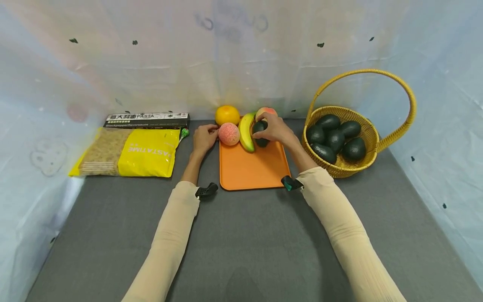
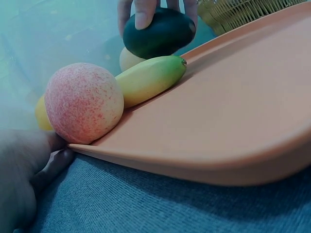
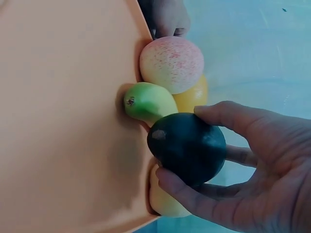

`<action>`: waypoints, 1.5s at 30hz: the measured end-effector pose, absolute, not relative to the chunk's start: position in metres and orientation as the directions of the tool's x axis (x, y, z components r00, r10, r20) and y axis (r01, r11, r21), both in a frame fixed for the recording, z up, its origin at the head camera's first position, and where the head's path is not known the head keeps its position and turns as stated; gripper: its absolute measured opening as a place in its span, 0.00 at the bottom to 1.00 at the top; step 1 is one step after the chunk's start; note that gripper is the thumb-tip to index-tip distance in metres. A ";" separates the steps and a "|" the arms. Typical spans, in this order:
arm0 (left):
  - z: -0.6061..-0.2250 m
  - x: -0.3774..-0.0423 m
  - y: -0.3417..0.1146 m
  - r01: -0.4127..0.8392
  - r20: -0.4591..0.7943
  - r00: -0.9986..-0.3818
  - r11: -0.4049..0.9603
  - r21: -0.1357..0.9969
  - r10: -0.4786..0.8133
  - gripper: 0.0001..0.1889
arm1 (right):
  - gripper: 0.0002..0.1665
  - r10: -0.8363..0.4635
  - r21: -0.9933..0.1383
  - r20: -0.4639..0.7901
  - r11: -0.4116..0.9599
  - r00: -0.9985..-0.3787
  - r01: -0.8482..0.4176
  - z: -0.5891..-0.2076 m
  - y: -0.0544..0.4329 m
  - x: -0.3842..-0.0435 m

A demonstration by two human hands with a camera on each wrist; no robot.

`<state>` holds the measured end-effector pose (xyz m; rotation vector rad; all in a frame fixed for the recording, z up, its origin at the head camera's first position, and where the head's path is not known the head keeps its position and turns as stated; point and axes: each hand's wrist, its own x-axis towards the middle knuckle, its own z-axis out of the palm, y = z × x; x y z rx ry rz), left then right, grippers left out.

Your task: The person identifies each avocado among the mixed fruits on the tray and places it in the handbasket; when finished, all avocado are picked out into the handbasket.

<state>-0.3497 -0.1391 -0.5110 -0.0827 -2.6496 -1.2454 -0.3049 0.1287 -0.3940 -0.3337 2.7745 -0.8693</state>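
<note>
My right hand (image 1: 278, 128) holds a dark green avocado (image 3: 184, 148) between thumb and fingers, raised over the far right part of an orange tray (image 1: 254, 172). At the tray's left edge, my left hand (image 1: 204, 137) pinches the rim between thumb and finger, beside a speckled pink peach (image 2: 83, 103). Just right of that peach lies a yellow banana (image 1: 246, 133) with green ends. An orange (image 1: 227, 114) sits behind the peach. Partly hidden by the right hand, a second peach (image 1: 266, 111) is at the tray's far right corner.
To the right stands a yellow wicker basket (image 1: 341, 171) with a tall handle and several avocados (image 1: 336, 139) inside. On the left lie a yellow pasta bag (image 1: 147, 153) and a black box (image 1: 147, 121) behind it. A pale sheet (image 1: 241, 54) hangs along the back.
</note>
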 end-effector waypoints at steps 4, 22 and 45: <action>-0.511 -0.350 -0.139 0.142 0.216 -0.976 0.641 0.754 -0.037 0.17 | 0.40 -0.254 -0.575 -0.144 0.808 -0.956 -0.128 -0.388 0.132 -0.297; -0.509 -0.350 -0.142 0.145 0.227 -0.973 0.652 0.744 -0.043 0.17 | 0.40 -0.273 -0.552 -0.073 0.812 -0.959 -0.189 -0.353 0.162 -0.252; -0.509 -0.346 -0.138 0.143 0.222 -0.974 0.663 0.735 -0.035 0.17 | 0.40 -0.158 -0.413 -0.125 0.906 -0.979 -0.094 -0.329 0.264 -0.203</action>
